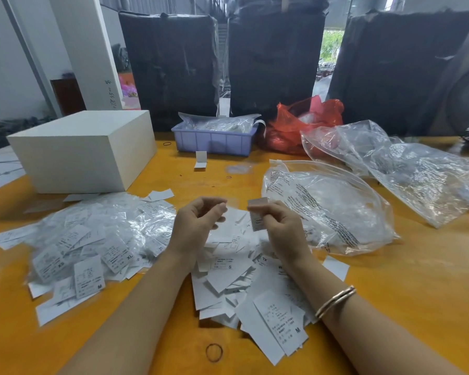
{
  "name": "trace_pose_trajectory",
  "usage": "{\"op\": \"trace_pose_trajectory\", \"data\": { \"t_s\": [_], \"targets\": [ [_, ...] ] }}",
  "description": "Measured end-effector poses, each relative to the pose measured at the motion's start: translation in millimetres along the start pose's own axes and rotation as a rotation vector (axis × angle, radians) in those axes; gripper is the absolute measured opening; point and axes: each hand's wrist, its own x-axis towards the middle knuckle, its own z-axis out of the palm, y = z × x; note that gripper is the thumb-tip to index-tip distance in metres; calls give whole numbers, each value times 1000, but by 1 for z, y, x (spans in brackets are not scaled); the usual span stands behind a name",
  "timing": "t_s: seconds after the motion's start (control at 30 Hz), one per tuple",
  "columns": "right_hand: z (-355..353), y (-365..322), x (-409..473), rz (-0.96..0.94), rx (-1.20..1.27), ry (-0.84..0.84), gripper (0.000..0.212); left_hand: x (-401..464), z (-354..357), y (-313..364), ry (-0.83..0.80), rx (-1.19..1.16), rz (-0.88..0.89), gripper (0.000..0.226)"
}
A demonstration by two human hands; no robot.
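My right hand (280, 226) pinches a folded white size label (257, 216) between thumb and fingers, held upright above the table. My left hand (198, 226) is raised beside it with curled fingers, thumb and forefinger pinching what looks like a small clear bag (232, 205), blurred and faint. Below both hands lies a heap of loose white labels (228, 280) printed with sizes such as S, M and XL. To the left sits a pile of labels in clear sleeves (98, 239).
On the orange table (390, 293) stand a white box (84, 150) at left, a purple tray (214, 143) at the back, a red bag (295, 123) and large clear bags (328, 209) (406, 169) at right. A rubber band (214, 353) lies near the front.
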Motion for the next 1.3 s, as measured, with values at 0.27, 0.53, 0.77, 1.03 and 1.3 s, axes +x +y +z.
{"op": "trace_pose_trajectory", "data": {
  "t_s": [0.27,0.53,0.77,1.03,1.3],
  "targets": [
    [5,0,-2,-32,-105,-253,15,-1,2,2,-57,-227,-54,26],
    [-2,-7,-2,-34,19,-184,17,-5,-1,5,-297,-59,-128,41],
    [-1,-7,-4,-73,-14,-200,26,-4,-3,3,-300,-48,-123,23],
    [-7,-6,3,83,336,107,41,1,-5,-1,-149,-20,-64,20],
    [-12,-16,3,144,530,59,9,1,-4,0,-137,0,-46,27]
  ]
}}
